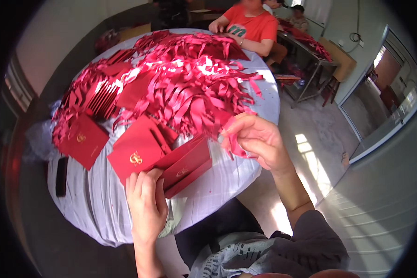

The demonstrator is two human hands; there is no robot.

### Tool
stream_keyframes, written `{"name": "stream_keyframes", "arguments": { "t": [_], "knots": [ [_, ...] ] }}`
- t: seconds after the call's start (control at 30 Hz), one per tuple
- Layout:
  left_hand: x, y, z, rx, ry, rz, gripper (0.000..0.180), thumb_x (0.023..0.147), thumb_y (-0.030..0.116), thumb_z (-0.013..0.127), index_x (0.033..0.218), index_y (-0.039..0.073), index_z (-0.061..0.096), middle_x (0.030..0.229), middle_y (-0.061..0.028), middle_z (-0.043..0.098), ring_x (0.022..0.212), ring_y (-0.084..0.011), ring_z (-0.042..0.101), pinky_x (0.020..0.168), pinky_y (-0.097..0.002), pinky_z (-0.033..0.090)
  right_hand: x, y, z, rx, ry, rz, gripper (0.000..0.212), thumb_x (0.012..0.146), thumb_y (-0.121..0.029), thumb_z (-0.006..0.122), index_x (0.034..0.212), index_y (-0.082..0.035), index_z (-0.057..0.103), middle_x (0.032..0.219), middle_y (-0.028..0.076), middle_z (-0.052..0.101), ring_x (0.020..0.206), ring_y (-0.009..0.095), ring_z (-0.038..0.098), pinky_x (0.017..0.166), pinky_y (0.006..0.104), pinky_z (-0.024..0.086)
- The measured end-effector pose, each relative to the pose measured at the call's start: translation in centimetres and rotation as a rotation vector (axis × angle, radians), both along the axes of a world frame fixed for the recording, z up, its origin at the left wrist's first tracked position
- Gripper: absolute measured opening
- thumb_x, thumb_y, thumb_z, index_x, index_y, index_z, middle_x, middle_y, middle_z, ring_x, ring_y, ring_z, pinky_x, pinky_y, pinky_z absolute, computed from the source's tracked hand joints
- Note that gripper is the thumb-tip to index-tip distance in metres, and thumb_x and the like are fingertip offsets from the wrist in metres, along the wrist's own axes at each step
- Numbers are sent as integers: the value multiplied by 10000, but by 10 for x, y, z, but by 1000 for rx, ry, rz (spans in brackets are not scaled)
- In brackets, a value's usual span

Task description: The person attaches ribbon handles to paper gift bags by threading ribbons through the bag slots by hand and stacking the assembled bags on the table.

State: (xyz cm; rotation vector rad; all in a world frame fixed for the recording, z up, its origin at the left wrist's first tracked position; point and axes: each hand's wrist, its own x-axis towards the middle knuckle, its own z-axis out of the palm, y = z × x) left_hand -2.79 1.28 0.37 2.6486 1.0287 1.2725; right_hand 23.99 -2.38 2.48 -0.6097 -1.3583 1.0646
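My left hand [146, 199] is closed on the near left edge of a red paper gift bag [187, 169], thumb and fingers along its side. The bag is tilted over the white-covered table, with a small gold emblem on its face. My right hand [262, 141] is raised at the bag's right end, pinching a red ribbon [236, 145] between thumb and fingers. Where the ribbon meets the bag is hard to make out. A second red bag [132, 155] with a gold emblem lies just behind the left hand, overlapped by the first.
A large heap of red ribbons [190, 92] covers the round table [104, 204], mixed with stacked red bags [105, 97]. Another bag [85, 141] and a black phone-like object [61, 177] lie at the left. A person in a red shirt [257, 25] sits across.
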Motion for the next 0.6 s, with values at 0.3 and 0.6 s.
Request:
{"name": "stream_keyframes", "arguments": {
  "t": [0.3, 0.6],
  "knots": [
    [-8, 4, 4, -107, -26, -29, 175, 800, -102, 568, 955, -20, 574, 866, -148, 592, 785, -361, 543, 731, -411, 429, -25, -19, 1, 313, -590, -537, 197, 720, 12, 755, 879, -11, 642, 936, 101, 614, 847, 192, 566, 739, 289, 452],
    [-26, 24, -2, -213, -135, -100, 216, 820, -116, 547, 1021, -42, 580, 907, -178, 613, 850, -347, 588, 746, -363, 475, -65, -18, -10, 239, -539, -399, 200, 817, 93, 613, 994, 3, 586, 868, 100, 630, 769, 179, 635, 669, 271, 497]
  ]
}}
